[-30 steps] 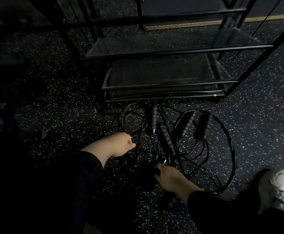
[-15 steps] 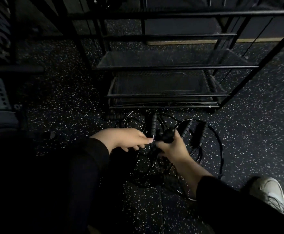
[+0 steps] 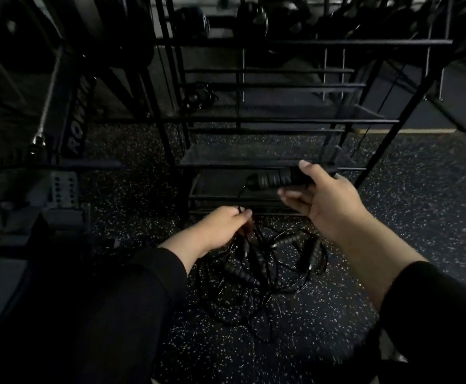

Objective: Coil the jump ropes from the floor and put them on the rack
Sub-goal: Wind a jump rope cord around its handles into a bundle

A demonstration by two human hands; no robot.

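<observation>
Between the fingers (image 3: 303, 166) of the right hand (image 3: 328, 198) a handle (image 3: 272, 179) sits loosely, the left hand (image 3: 220, 225) pinching its cord (image 3: 244, 214); winding even loops should prevent snags.

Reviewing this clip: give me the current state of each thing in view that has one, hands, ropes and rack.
right hand: raised, gripping a jump rope handle.
jump rope handle: lifted off the floor, lying sideways in front of the rack.
left hand: pinching a thin cord above the pile.
rope pile: tangled on the floor, uncoiled, several handles in it.
rack: upright; its lower shelves hold no ropes that I can make out.
</observation>
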